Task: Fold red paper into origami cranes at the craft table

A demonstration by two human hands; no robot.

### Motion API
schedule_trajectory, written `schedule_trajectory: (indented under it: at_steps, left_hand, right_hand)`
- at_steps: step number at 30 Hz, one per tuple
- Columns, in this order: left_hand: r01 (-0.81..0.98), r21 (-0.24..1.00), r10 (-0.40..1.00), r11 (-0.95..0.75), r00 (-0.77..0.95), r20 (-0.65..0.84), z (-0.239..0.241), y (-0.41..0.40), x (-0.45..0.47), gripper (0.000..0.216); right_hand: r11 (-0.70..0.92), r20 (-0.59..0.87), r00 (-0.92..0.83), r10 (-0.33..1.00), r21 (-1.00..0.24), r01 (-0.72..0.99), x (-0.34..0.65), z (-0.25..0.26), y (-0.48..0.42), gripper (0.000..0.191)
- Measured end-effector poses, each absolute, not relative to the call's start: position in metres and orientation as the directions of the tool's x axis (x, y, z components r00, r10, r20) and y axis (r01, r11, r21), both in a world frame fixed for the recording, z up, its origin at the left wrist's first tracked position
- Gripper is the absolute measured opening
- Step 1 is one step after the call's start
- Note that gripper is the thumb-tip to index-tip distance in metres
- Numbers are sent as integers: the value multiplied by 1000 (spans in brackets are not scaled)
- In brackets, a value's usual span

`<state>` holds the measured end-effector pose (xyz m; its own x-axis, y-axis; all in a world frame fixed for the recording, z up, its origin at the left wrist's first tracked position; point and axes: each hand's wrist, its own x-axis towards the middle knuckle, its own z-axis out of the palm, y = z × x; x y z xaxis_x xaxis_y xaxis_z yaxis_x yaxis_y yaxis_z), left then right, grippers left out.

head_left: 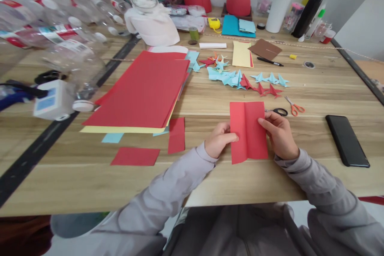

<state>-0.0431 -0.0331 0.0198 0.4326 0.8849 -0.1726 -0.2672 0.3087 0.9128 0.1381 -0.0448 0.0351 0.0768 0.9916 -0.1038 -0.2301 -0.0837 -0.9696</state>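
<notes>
Spanning left hand [219, 140] to right hand [281, 135] is creased red paper [250, 134].

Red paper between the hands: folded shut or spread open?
Spread open: the red paper shows two panels side by side, divided by a crease, with left hand and right hand holding opposite edges.

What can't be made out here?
All head view:
Left hand, right hand: some fingertips hidden behind the creased red paper.
Black-handled scissors: blades hidden by right hand and paper.
Plastic bottles: label text blurred; left edge cuts some off.
Light-blue slips under the stacked sheets: far ends covered.
</notes>
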Motion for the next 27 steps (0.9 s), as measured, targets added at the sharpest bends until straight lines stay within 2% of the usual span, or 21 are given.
schedule_trajectory:
  at_steps: [5,11,15,19,23,27]
  left_hand:
    - [-271,889,887,370,387,-252,21,-33,-40,17]
    - [-332,837,879,436,358,-316,27,-30,-39,22]
    - [-363,866,931,342,253,-262,29,-27,-39,30]
    - [-464,846,963,263,70,-261,28,-24,-38,39]
    - [-519,840,975,158,-54,-217,29,-19,-40,38]
    - [-496,859,970,128,-120,-214,29,-15,-43,35]
  right_hand:
    - [-95,-118,76,990,-963,-253,137,36,-45,20]
    - [-66,-114,139,984,-949,-308,135,37,-45,23]
    - [-52,-154,229,961,-917,-396,136,35,-42,29]
    - [-112,-232,228,946,-890,-443,136,37,-42,33]
    - [-170,-253,200,946,-918,-357,136,37,-42,35]
    - [-24,-87,348,933,-983,-182,141,27,-39,35]
